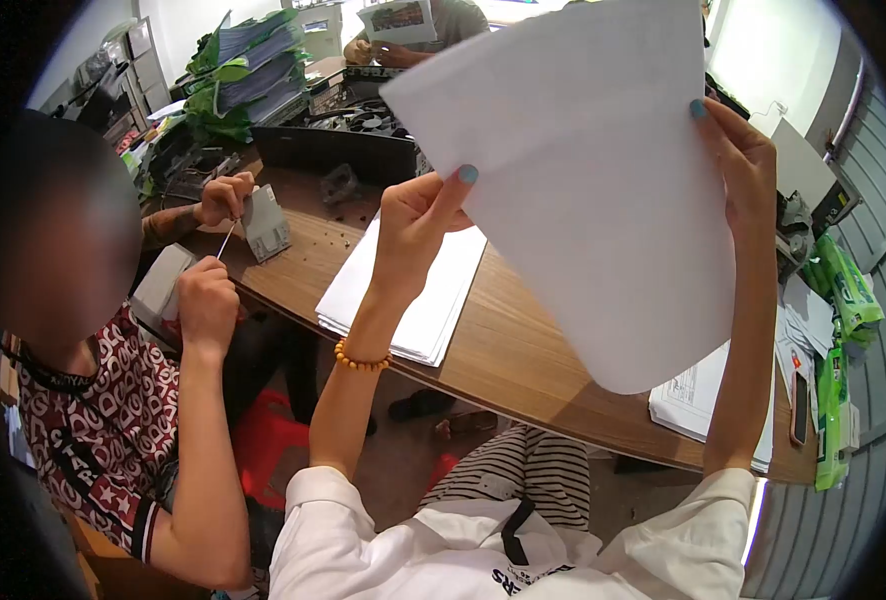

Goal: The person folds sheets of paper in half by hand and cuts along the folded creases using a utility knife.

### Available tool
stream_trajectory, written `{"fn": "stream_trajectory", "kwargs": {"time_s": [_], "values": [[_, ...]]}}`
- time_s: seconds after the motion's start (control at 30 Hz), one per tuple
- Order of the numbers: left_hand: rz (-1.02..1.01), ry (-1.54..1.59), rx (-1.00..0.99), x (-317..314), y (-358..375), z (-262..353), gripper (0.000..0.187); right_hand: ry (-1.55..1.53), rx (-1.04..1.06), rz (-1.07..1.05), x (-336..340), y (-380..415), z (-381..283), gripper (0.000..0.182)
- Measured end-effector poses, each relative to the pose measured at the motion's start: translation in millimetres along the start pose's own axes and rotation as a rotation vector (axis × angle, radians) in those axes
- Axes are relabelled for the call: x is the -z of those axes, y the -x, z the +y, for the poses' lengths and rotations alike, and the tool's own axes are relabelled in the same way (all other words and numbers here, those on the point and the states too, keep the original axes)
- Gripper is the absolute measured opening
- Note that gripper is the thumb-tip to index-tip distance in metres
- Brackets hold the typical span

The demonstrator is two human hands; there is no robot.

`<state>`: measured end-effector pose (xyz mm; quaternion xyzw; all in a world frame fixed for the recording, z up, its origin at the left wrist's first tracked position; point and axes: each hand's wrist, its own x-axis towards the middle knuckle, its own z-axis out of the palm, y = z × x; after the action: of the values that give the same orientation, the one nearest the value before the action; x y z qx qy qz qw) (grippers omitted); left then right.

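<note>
I hold up a large blank white sheet of paper (583, 180) in front of me with both hands. My left hand (418, 215) pinches its lower left edge, thumb on the front. Along the right edge, my right hand (743, 160) grips the same sheet. A beaded bracelet (361, 360) circles my left wrist. Below the raised sheet, a stack of white paper (413, 300) lies on the wooden table (523, 350).
A person on the left works a thin tool (226, 240) into a small grey metal part (265, 225). Another stack of printed sheets (698, 395) lies at the table's right. Green packets (843, 290), a phone (799, 405) and green-bound document piles (248, 75) surround it.
</note>
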<state>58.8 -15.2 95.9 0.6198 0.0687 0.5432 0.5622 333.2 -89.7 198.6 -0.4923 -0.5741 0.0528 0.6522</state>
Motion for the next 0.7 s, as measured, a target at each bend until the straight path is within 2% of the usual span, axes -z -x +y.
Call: {"fn": "stream_trajectory", "kwargs": {"time_s": [0.07,0.13,0.17,0.27,0.33,0.47,0.5,0.6,0.7], "values": [[0.029,0.029,-0.047,-1,0,-1,0.029,0.018,0.006,0.046,-2,-1,-7,0.026],[-0.011,-0.133,0.103,4,2,-4,0.026,-0.020,0.036,0.006,-1,-3,-11,0.026],[-0.018,-0.127,0.104,5,2,-4,0.026,-0.013,0.036,0.012,-1,-3,-14,0.026],[-0.015,-0.070,0.067,-3,1,-2,0.024,0.022,0.037,0.020,0,-2,-18,0.026],[-0.001,0.114,0.078,-12,1,-8,0.024,-0.049,0.042,0.068,2,-5,-13,0.026],[-0.077,0.012,0.129,2,3,-20,0.025,0.045,0.057,0.021,10,-4,-10,0.026],[0.002,0.066,0.110,-9,4,-18,0.026,0.019,0.072,0.035,9,-3,-8,0.026],[0.047,0.057,0.171,-20,5,-19,0.027,0.019,0.053,0.079,7,-3,-8,0.027],[-0.042,-0.056,0.227,-6,10,-31,0.027,0.079,0.022,0.099,10,0,-4,0.025]]}}
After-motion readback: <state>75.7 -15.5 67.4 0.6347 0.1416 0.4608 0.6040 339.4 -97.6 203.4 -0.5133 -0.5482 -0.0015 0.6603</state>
